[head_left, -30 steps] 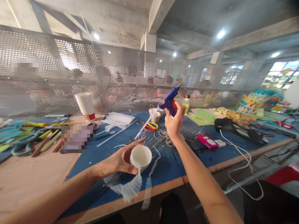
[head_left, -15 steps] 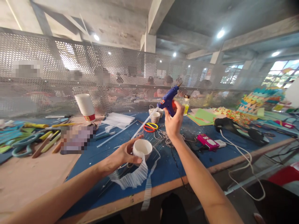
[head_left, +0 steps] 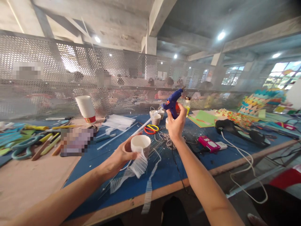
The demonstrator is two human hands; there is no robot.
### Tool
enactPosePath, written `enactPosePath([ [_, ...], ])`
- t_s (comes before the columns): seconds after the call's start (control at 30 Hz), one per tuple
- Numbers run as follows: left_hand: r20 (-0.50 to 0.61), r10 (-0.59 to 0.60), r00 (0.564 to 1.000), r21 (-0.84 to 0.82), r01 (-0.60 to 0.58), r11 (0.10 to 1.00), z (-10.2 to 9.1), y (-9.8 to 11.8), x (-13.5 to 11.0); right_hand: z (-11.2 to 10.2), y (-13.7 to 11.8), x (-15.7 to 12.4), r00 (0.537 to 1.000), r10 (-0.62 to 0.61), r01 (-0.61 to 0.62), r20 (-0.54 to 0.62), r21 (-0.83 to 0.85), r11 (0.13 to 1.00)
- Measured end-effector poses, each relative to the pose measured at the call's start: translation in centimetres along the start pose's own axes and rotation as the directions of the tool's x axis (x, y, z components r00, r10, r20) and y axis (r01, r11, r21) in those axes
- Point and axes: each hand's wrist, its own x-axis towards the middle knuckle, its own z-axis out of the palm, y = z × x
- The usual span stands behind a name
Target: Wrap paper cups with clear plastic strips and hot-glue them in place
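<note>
My left hand (head_left: 124, 154) is closed around the near left side of a small white paper cup (head_left: 141, 144), its open mouth facing up. A strip of pleated white paper (head_left: 139, 164) hangs from the cup below my thumb, its tail reaching toward the table. My right hand (head_left: 176, 124) grips a blue glue gun (head_left: 173, 102) by the handle, nozzle pointing up and away. From the gun's back a long clear glue stick (head_left: 147, 122) slants down toward the cup; whether its lower end touches my left fingers I cannot tell.
Beyond the cup lie red-and-yellow scissors (head_left: 151, 129), grey cord (head_left: 169, 140) and small cups (head_left: 155, 118). A cup stack (head_left: 85, 108) stands left, near teal scissors (head_left: 25, 146). On the right are a pink power bank (head_left: 208, 143) and white cable (head_left: 249, 160). Another pleated strip (head_left: 149, 188) overhangs the table edge.
My left hand and the cup have shifted slightly left and up, and the pleated strip has swung and folded. The glue gun has moved a little right, its nozzle tipped further away.
</note>
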Motion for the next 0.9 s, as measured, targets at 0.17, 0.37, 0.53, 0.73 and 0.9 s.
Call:
enactPosePath([
  [0.17,-0.098,0.051,0.994,0.228,-0.027,0.973,0.2,-1.1,0.1,0.0,0.6,-0.1,0.997,0.077,-0.078,0.029,0.063,0.995],
  [0.37,-0.049,0.225,0.973,0.417,-0.185,0.89,0.2,-2.2,0.2,0.4,1.4,-0.4,0.993,0.113,-0.116,0.039,0.08,0.99],
  [0.53,0.028,0.18,0.983,0.462,-0.172,0.87,0.4,-2.3,-0.1,0.9,1.6,-0.8,0.992,0.11,-0.114,0.054,0.074,0.991],
  [0.73,0.128,0.194,0.973,0.444,-0.231,0.866,0.4,-2.2,-0.6,1.1,2.7,-0.6,0.992,0.128,-0.127,0.005,0.143,0.982],
  [0.9,0.166,0.191,0.967,0.453,-0.247,0.857,0.7,-1.6,-0.8,0.9,3.5,-0.4,0.987,0.161,-0.158,-0.008,0.154,0.975],
])
